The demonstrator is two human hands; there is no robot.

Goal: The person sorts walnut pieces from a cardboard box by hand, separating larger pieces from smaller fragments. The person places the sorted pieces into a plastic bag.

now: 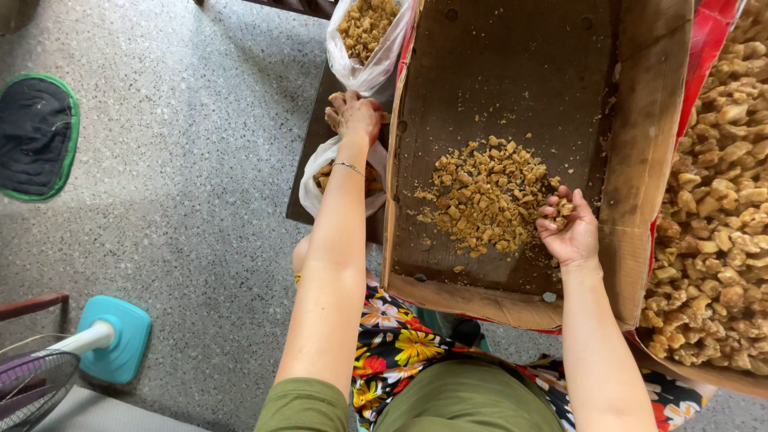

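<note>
My left hand (357,116) is closed around some tan crispy pieces, held over a small white plastic bag (314,178) that has more pieces in it. My right hand (570,228) lies palm up inside a flat cardboard box (640,160), cupping a few of the same pieces. It rests at the right edge of a pile of small broken pieces (484,196) on the box floor.
A second clear bag of pieces (364,32) stands beyond my left hand. A large heap of bigger pieces (720,208) fills a container at the right. On the speckled floor lie a dark mat with green edge (36,136) and a fan with teal base (112,340).
</note>
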